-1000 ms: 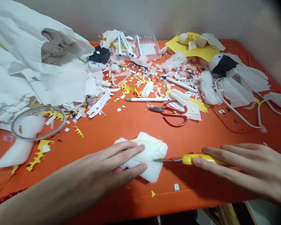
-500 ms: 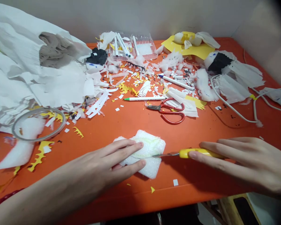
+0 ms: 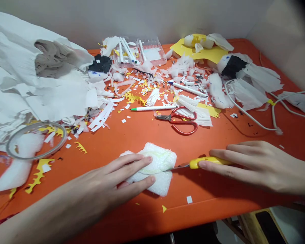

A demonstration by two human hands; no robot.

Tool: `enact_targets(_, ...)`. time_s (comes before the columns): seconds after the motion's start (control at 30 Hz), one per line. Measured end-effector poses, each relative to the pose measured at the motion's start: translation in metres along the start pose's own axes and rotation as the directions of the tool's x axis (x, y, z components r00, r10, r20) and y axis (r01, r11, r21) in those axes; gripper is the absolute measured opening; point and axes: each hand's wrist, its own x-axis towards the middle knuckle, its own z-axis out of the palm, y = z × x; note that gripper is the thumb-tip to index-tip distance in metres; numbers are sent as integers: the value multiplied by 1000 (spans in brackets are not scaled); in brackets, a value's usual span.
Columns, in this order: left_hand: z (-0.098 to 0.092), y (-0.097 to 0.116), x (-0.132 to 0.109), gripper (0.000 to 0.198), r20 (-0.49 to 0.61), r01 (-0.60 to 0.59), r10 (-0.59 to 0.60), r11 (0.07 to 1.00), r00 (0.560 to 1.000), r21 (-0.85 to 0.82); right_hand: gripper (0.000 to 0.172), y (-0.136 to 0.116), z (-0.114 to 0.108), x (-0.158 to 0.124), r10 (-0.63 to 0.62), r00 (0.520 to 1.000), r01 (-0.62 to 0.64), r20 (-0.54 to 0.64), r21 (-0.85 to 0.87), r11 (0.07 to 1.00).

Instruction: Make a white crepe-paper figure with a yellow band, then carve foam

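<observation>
A piece of white foam sheet (image 3: 165,183) lies near the front of the orange table, with a faint green-yellow line drawn on it. My left hand (image 3: 114,179) presses it down, fingers on its upper part and thumb lower. In my right hand (image 3: 251,166) is a yellow-handled utility knife (image 3: 205,162). Its thin blade points left and meets the right edge of the foam near the drawn line; the tip is hard to make out. Beyond the foam, red-handled scissors (image 3: 167,117) rest beside a green-tipped marker (image 3: 152,108).
Paper and foam scraps (image 3: 144,89) litter the table's middle. At the left are crumpled white paper (image 3: 63,95) and a roll of clear tape (image 3: 63,139). An open plastic marker case (image 3: 157,62) stands at the back. A white cable (image 3: 254,122) loops at the right.
The whole scene has shifted slightly left in view. The knife has moved a little against the foam's right edge. My left hand stays on the foam.
</observation>
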Motion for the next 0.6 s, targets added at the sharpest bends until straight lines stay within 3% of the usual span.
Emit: enact_targets(0.6,0,-1,-2,70,-22,-44,44,999,999,11,53,1,-2,6,4,998,-9,57,80,997)
